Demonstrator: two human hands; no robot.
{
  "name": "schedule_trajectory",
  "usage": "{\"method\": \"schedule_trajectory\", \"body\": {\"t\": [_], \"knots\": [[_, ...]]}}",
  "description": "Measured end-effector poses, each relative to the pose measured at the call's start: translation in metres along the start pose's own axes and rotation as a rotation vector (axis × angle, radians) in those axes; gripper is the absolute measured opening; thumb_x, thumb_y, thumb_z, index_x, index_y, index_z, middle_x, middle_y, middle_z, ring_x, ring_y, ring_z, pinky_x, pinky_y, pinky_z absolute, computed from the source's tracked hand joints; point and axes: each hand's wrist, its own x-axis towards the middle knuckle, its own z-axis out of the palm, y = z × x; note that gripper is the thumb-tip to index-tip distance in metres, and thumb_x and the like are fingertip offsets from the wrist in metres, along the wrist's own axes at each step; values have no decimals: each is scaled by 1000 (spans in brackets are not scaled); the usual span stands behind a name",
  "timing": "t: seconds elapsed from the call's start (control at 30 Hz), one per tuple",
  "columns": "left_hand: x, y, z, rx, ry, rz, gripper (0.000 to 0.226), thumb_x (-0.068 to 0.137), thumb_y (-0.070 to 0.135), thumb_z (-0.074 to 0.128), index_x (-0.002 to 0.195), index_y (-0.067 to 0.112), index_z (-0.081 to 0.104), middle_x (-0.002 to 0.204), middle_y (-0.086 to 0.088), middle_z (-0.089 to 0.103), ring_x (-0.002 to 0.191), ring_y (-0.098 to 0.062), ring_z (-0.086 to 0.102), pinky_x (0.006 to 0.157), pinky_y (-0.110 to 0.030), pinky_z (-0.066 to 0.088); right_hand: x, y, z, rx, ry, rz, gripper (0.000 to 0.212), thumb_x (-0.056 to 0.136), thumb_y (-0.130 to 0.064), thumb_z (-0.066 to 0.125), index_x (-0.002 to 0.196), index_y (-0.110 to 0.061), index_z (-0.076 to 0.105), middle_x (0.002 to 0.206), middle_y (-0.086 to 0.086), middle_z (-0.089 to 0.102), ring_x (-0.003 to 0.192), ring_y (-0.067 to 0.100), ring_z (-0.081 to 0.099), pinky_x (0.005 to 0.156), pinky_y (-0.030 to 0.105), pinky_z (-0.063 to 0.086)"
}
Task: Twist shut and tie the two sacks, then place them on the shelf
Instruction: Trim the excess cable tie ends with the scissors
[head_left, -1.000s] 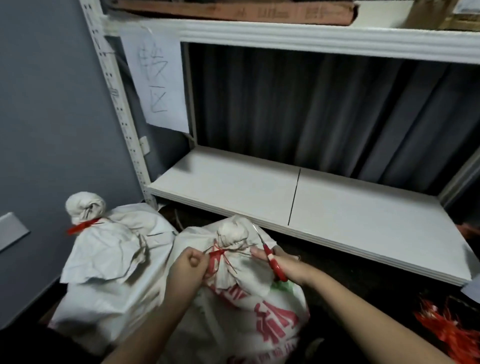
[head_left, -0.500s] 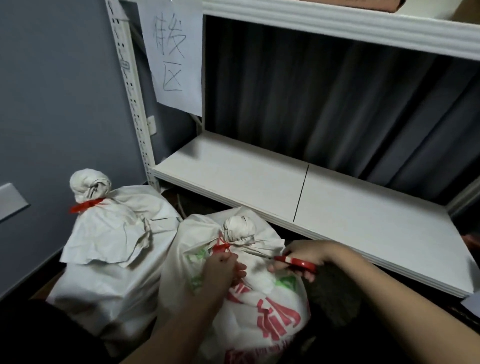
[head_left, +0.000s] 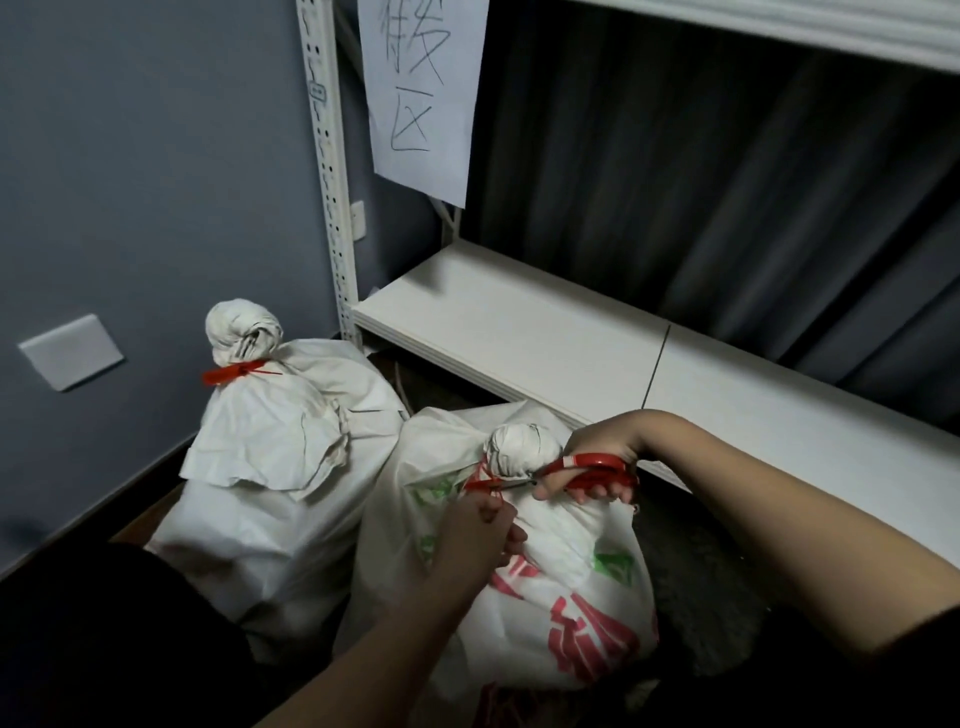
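Right hand (head_left: 597, 457) has swung the red scissors (head_left: 587, 470) from angled to roughly level, blades pointing left at the red tie (head_left: 483, 480) on the near sack (head_left: 519, 561); fingers clamped through the handles. Left hand (head_left: 478, 535) pinches the tie's loose ends. Two white sacks stand upright on the floor below the shelf (head_left: 519, 332), necks twisted into knobs; far sack (head_left: 280, 467) plain, red-tied; near one printed red and green.
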Motion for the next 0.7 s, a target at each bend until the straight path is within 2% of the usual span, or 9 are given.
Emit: {"method": "schedule_trajectory", "body": {"t": [0.1,0.27,0.37,0.47,0.7], "knots": [[4,1,-4,64,-17,17,20,92,7,52,72,9,57,63,-5,66,59,-20,64,45,-19,44,-2,-3,-6,-25,29,-37,48,74,-61,68,64,-16,56,47,-4,45,36,11,44,42,19,42],[8,5,-6,89,-51,3,18,91,3,53,73,6,54,57,-3,64,41,-5,60,41,-14,43,-2,-3,-8,-46,66,-85,46,75,-58,69,63,-16,55,45,-6,44,34,9,42,46,22,42],[10,5,-6,97,-57,8,17,91,4,54,74,5,53,59,-5,65,41,-5,59,41,-14,43,0,-1,-6,-28,95,-108,46,74,-56,72,57,-17,54,44,-4,44,33,10,39,44,21,38],[7,6,-6,38,-54,-14,12,93,2,52,81,-1,52,59,-9,62,39,-6,59,38,-16,44,1,0,-5,-2,93,-146,43,75,-50,74,54,-18,54,42,-3,45,33,11,38,41,21,36],[11,9,-9,-107,-131,-126,29,96,-3,43,68,-1,49,42,1,62,35,-8,60,37,-16,47,3,-1,-3,-2,96,-191,38,74,-48,75,64,-14,61,47,-2,49,34,11,40,38,20,38]]}}
